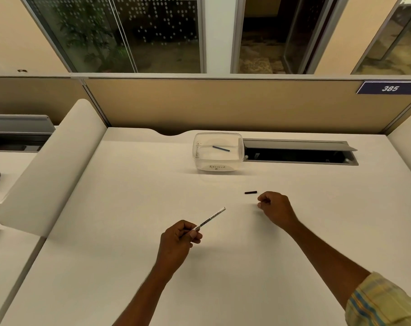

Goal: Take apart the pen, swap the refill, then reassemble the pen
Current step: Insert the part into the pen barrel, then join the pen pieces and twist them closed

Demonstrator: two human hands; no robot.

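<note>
Low in the middle of the frame: left hand (pixel 176 241) curled shut around the near end of a white pen barrel (pixel 211 218), far end angled up and to the right. Right of centre: right hand (pixel 273 208) loosely fisted over the desk (pixel 129 208), fingertips pinched together (whether on anything, impossible to tell). Just beside it, a small black cap (pixel 250 192). Further up, a clear tub (pixel 218 152) with a dark refill (pixel 221 148) inside.
</note>
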